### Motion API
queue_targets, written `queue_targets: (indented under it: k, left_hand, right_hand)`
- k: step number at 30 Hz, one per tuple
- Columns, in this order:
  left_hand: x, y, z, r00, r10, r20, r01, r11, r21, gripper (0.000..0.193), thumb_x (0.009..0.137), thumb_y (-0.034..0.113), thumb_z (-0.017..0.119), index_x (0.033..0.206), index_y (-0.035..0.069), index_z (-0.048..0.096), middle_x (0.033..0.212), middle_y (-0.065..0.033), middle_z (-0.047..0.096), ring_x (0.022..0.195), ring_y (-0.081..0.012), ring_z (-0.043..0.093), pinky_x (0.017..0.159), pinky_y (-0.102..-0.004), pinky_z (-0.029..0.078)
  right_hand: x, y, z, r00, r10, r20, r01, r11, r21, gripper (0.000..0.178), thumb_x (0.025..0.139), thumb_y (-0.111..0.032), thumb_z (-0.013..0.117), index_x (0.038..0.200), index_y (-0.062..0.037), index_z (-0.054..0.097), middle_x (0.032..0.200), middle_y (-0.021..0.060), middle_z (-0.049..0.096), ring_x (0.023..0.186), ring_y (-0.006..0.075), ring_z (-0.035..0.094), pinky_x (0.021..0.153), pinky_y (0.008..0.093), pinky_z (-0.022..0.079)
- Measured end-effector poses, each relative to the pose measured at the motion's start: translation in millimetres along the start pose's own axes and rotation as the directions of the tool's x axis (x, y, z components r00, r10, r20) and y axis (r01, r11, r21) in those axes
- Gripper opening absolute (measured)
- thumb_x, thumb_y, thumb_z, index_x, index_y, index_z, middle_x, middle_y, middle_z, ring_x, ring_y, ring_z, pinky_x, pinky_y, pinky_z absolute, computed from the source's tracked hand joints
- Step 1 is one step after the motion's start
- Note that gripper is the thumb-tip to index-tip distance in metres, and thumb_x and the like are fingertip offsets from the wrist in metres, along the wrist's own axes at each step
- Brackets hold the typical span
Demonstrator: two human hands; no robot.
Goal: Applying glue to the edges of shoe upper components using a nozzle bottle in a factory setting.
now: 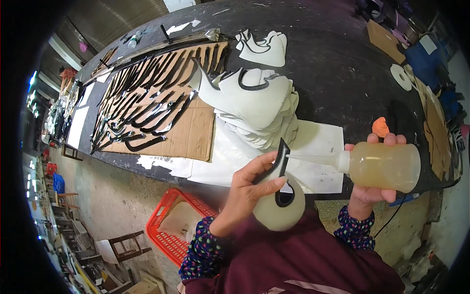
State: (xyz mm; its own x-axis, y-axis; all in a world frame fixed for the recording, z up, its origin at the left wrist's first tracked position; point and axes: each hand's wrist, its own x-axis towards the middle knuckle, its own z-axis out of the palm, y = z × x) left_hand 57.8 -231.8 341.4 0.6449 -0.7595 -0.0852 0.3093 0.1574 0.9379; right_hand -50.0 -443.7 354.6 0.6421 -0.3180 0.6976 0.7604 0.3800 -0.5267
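My left hand pinches a curved piece of pale, shoe-upper-like material with black edging, thumb on top. In my right hand lies a translucent squeeze bottle, tipped on its side and partly full of yellowish liquid. Its long thin nozzle points left, the tip at the black strip on the piece; whether it touches I cannot tell. Beyond my hands rises a stack of similar white pieces, the topmost with black edging. Farther back sit a few more edged white pieces.
Many glossy black strips lie on a cardboard sheet at left. White paper lies under the stack on the dark table. An orange lump sits beyond the bottle. A red plastic basket stands below the table edge.
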Motion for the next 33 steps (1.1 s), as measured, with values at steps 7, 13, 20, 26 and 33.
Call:
queue_targets:
  k: [7,13,20,26,33]
  left_hand:
    - [-5,-3,-5,1.0,-0.014,0.008,0.014,0.999,-0.05,0.045,0.078,0.003,0.065,0.119,-0.001,0.048,0.101,-0.002,0.056,0.093,-0.0076,0.049,0.081,-0.0209,0.041]
    - [-7,-4,-8,1.0,-0.027,-0.008,0.026,0.998,-0.051,0.046,0.077,0.003,0.065,0.12,-0.001,0.048,0.101,-0.0016,0.056,0.093,-0.0076,0.049,0.081,-0.021,0.041]
    - [-9,-6,-10,0.999,-0.037,0.025,0.039,0.997,-0.063,0.047,0.077,0.002,0.065,0.121,0.0,0.048,0.102,-0.0015,0.056,0.092,-0.0076,0.049,0.082,-0.0209,0.041]
    - [-9,-7,-9,0.997,-0.076,-0.004,0.075,0.995,-0.063,0.05,0.073,-0.002,0.066,0.119,-0.003,0.048,0.108,-0.0083,0.058,0.097,-0.0125,0.054,0.086,-0.0243,0.042]
    - [-9,-9,-8,0.996,-0.086,-0.025,0.084,0.994,-0.073,0.05,0.072,-0.001,0.067,0.119,-0.002,0.048,0.106,-0.0074,0.059,0.095,-0.0123,0.055,0.084,-0.0238,0.043]
  right_hand:
    - [0,5,11,0.999,-0.022,-0.043,0.018,0.995,-0.1,0.085,0.06,-0.024,0.08,0.127,-0.017,0.03,0.121,0.0014,0.041,0.117,0.0281,0.039,0.092,0.0567,0.041]
    - [3,8,10,0.999,-0.024,0.03,0.025,0.999,-0.035,0.087,0.058,-0.028,0.081,0.127,-0.0163,0.029,0.118,0.0017,0.041,0.115,0.0286,0.041,0.088,0.0562,0.043]
    - [2,9,11,0.998,-0.06,-0.02,0.057,0.989,-0.138,0.089,0.055,-0.027,0.083,0.125,-0.0165,0.03,0.117,0.0028,0.042,0.114,0.0288,0.041,0.088,0.0568,0.043]
    - [4,10,12,0.993,-0.04,0.109,0.066,0.967,-0.247,0.086,0.058,-0.038,0.079,0.122,-0.0125,0.027,0.117,0.0005,0.039,0.115,0.0264,0.038,0.089,0.0565,0.042]
    - [7,13,9,0.98,-0.046,0.194,0.075,0.986,-0.147,0.09,0.057,-0.044,0.078,0.124,-0.011,0.027,0.117,0.0024,0.038,0.115,0.027,0.039,0.088,0.0544,0.044]
